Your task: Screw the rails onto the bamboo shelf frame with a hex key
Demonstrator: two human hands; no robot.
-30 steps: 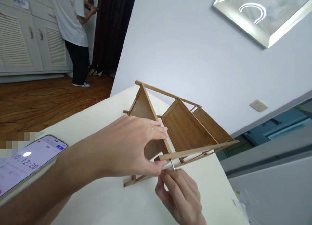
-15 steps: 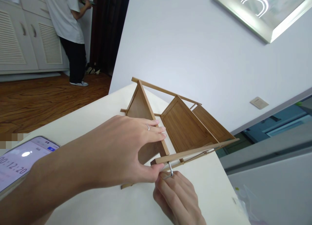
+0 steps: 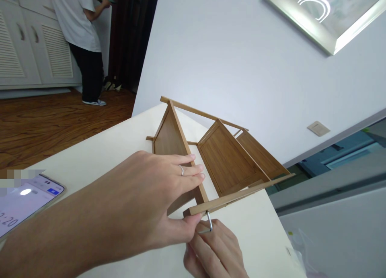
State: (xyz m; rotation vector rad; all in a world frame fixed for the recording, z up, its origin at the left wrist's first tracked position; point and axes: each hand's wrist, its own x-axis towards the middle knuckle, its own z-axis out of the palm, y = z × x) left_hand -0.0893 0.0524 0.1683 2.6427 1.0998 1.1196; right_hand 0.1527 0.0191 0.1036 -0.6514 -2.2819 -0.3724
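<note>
A brown bamboo rack (image 3: 229,161) with several slanted panels and thin rails lies on its side on the white table (image 3: 114,145). My left hand (image 3: 153,197) grips the nearest panel, fingers on its edge and thumb under the end of the front rail. My right hand (image 3: 214,252) is below that rail end, its fingers pinched on a small metal hex key (image 3: 208,223) that goes up into the rail.
A phone (image 3: 27,199) with a running timer lies at the table's left edge. A person in a white shirt (image 3: 78,25) stands by white cabinets at the far left on the wooden floor. The grey wall (image 3: 241,69) rises right behind the rack.
The view has shifted, so the phone sits further left. My hands and the rack's front rail are lower in the frame, and the hex key's bent end has swung round.
</note>
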